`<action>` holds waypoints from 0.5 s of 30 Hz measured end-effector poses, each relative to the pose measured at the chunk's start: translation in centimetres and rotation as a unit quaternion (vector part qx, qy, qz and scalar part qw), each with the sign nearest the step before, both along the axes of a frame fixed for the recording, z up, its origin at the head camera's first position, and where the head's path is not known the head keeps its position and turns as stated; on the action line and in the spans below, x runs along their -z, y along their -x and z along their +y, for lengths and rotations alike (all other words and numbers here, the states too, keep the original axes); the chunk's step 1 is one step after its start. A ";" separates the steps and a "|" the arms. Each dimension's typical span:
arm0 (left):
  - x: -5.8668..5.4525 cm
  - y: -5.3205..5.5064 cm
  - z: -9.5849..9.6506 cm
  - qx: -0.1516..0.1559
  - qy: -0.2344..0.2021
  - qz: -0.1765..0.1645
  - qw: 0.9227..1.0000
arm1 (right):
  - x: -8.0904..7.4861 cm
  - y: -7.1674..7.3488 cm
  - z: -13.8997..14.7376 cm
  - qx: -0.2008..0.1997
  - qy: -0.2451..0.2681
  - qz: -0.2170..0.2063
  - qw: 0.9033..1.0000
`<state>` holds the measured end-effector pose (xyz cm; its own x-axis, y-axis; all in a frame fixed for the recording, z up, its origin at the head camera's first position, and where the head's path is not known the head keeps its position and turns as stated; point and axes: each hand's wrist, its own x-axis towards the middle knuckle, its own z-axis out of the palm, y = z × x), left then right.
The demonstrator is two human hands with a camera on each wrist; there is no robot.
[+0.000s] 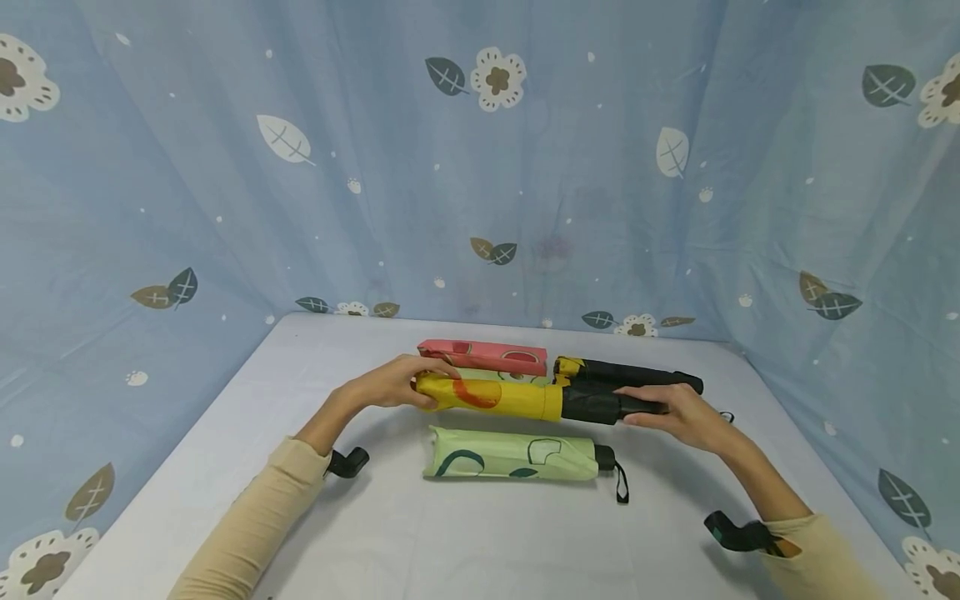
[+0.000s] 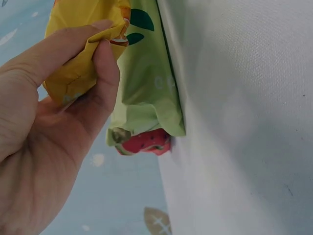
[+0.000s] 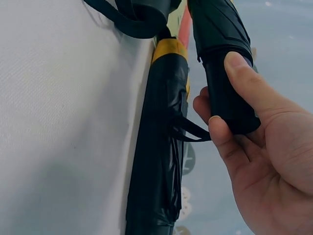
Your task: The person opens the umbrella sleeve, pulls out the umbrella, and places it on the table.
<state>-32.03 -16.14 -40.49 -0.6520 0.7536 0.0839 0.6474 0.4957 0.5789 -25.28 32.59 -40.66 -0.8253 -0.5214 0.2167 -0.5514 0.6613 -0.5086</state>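
A folded umbrella (image 1: pixel 487 396), yellow with an orange fruit print and a black end, is held level above the table between both hands. My left hand (image 1: pixel 397 382) pinches its yellow end; the left wrist view shows thumb and fingers on the gathered cloth (image 2: pixel 73 73). At the other end, my right hand (image 1: pixel 678 412) grips the black handle (image 3: pixel 225 93). Nearer to me lies a light green folded umbrella (image 1: pixel 517 454) with a black wrist strap. Behind the held one are a red watermelon-print umbrella (image 1: pixel 483 356), a partly hidden green one (image 1: pixel 536 377) and a black-and-yellow one (image 1: pixel 637 373).
The white table (image 1: pixel 450 533) carries the umbrellas in its middle and back. A blue curtain (image 1: pixel 375 208) with leaf and flower prints rises along the back and both sides. Small black devices (image 1: pixel 348 462) are worn at the wrists.
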 end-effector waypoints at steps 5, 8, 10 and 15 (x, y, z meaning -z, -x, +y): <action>0.1 0.2 -0.1 0.006 -0.006 -0.004 1.000 | 0.1 -0.3 0.6 -0.010 0.020 -0.010 1.000; 0.2 0.2 -0.2 0.007 -0.007 -0.010 1.000 | 0.1 -0.4 0.8 -0.015 0.021 -0.006 1.000; 0.2 0.2 -0.2 0.005 -0.008 -0.015 1.000 | 0.0 -0.5 1.0 -0.015 0.018 -0.005 1.000; 0.1 0.3 -0.2 -0.002 -0.011 -0.020 1.000 | -0.2 -0.9 1.6 0.000 0.014 -0.005 1.000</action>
